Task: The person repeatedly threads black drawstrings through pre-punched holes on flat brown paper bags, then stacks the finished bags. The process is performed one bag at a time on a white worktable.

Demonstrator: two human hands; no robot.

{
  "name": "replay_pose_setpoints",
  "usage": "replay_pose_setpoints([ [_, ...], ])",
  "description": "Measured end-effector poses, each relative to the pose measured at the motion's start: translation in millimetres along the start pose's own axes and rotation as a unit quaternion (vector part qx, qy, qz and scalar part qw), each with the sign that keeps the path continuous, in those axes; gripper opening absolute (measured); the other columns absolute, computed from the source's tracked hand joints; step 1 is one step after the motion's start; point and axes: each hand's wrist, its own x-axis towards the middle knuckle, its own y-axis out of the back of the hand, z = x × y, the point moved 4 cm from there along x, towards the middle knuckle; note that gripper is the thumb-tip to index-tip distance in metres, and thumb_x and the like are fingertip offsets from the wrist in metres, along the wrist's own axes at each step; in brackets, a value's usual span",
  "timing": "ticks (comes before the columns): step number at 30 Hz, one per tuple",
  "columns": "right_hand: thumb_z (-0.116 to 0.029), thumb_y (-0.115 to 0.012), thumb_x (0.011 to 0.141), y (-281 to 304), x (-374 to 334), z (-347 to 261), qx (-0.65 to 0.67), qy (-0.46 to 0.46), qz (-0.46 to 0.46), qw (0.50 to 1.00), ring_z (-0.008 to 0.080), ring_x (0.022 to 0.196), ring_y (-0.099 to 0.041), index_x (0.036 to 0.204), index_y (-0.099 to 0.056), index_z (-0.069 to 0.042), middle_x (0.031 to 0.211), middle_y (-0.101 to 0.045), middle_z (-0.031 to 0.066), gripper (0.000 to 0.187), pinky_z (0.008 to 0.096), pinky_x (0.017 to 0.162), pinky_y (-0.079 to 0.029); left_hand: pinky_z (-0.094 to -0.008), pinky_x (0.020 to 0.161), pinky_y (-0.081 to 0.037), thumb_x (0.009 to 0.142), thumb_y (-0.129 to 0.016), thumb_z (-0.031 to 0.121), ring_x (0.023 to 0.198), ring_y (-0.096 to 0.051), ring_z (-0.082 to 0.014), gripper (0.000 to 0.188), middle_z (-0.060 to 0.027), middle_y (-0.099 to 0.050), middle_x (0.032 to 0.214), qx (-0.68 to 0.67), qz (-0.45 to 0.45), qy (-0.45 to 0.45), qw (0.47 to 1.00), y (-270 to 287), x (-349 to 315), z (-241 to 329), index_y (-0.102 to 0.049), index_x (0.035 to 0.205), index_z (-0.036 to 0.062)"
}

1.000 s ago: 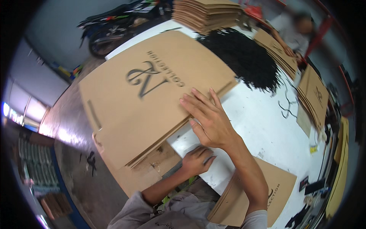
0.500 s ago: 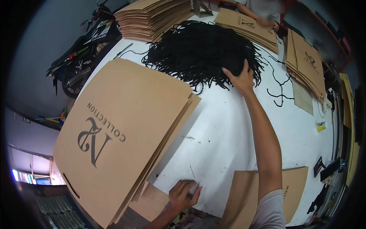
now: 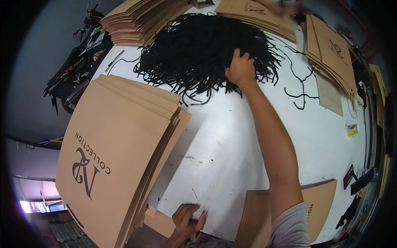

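A large heap of black cords [image 3: 194, 53] lies at the far middle of the white table. My right hand [image 3: 242, 69] reaches onto the heap's near right side, its fingers bent down into the cords and closed on some of them; the fingertips are partly hidden. Near the front edge of the table, my left hand [image 3: 187, 219] rests with its fingers loosely curled and the thumb apart, nothing visible in it. To its left leans a thick stack of brown paper bags [image 3: 120, 111] with dark print, their edges slightly fanned.
Another brown bag stack [image 3: 256, 211] lies at the near right under my right forearm. More bag stacks [image 3: 140, 20] stand along the far side and far right [image 3: 328, 49]. Loose cords [image 3: 304, 89] and a small yellow-and-white container [image 3: 352, 130] sit on the right. Someone's hand [image 3: 281, 8] is at the back.
My right hand has moved left across the heap, its spread fingers now bent into the cords. My left hand stays near the front edge. The whole view has shifted somewhat.
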Motion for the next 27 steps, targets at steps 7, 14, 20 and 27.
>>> replay_pose_setpoints([
  [7,-0.034,-0.076,0.091,34,-29,16,0.123,0.025,-0.061,0.99,0.0504,0.118,-0.062,0.134,-0.051,-0.002,0.133,-0.057,0.0312,0.059,0.0498,0.092,-0.058,-0.0323,0.065,-0.054,0.074,-0.087,0.008,0.076,-0.068,-0.0261,0.029,-0.0115,-0.07,0.087,-0.008,0.039,-0.019,0.999,-4,1,0,-0.068,0.096,0.002],
  [14,-0.047,-0.077,0.089,86,-56,-13,-0.002,-0.001,-0.08,0.997,0.0494,0.143,-0.04,0.159,-0.032,-0.014,0.159,-0.033,0.026,0.09,0.0629,0.113,-0.039,-0.033,0.067,-0.056,0.075,-0.088,0.015,0.078,-0.069,-0.026,0.028,-0.0071,-0.068,0.088,0.04,0.042,-0.036,0.998,0,8,11,-0.07,0.095,0.007],
  [20,-0.06,-0.085,0.075,64,-22,-70,-0.015,0.136,0.054,0.989,0.0551,0.15,-0.023,0.164,-0.018,-0.035,0.167,-0.017,0.0277,0.115,0.0737,0.113,-0.032,-0.0359,0.063,-0.055,0.074,-0.089,0.012,0.073,-0.067,-0.0283,0.028,-0.0095,-0.068,0.086,0.016,0.051,-0.029,0.998,-1,3,2,-0.07,0.094,0.0063],
  [27,-0.071,-0.07,0.082,-21,38,-53,-0.157,0.133,0.034,0.978,0.0548,0.141,-0.041,0.16,-0.032,-0.035,0.163,-0.029,0.0292,0.094,0.0685,0.108,-0.041,-0.0357,0.062,-0.057,0.074,-0.088,0.012,0.076,-0.068,-0.0296,0.031,-0.0135,-0.067,0.089,-0.009,0.036,-0.007,0.999,8,2,-2,-0.068,0.096,0.0016],
])
